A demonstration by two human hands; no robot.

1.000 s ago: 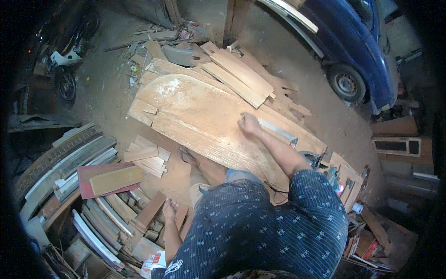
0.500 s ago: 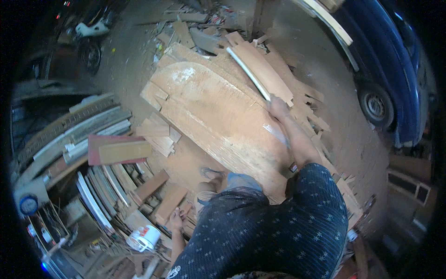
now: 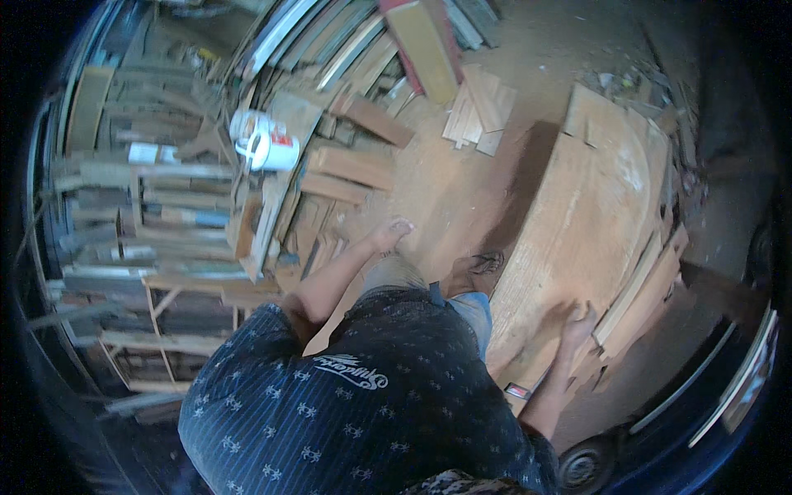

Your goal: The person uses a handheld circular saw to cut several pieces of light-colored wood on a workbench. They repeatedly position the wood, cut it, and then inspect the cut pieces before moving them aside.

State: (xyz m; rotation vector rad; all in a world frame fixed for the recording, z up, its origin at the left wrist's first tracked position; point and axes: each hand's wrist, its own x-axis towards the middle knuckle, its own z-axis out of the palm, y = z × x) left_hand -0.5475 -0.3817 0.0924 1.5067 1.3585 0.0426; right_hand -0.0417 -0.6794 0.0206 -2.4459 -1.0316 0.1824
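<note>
Head view: right hand (image 3: pixel 575 323) at about 4 o'clock, fingers spread, palm flat on the near end of the panel (image 3: pixel 577 239), not clamped around anything. Panel (big pale curved-edge wood sheet) lies on the dirt floor (image 3: pixel 462 177), running from 4 o'clock up to 2 o'clock. Loose strips (image 3: pixel 635 289) lie against its right edge, just beside the hand

Left hand (image 3: pixel 394 235) just left of centre, arm bent at the elbow, hanging in the air over the floor, nothing in it, fingers loosely curled. It touches nothing I can see

Offcuts (image 3: pixel 478 111) in a small stack at 12 o'clock, near the panel's far end but apart from it. White tub (image 3: pixel 264 140) at 10 o'clock sits on the plank pile (image 3: pixel 330 165). Racks of stacked timber (image 3: pixel 148 214) fill 9 o'clock. Long board (image 3: pixel 425 41) leans at 12 o'clock by the top edge

Sandal (image 3: pixel 487 262) on the floor at centre, just left of the panel edge. Blue car (image 3: pixel 709 396) at 5 o'clock, wheel (image 3: pixel 584 469) near the bottom edge, well clear of the hand

Dark patterned shirt (image 3: pixel 346 412) fills 6 o'clock (blocks the near floor)
</note>
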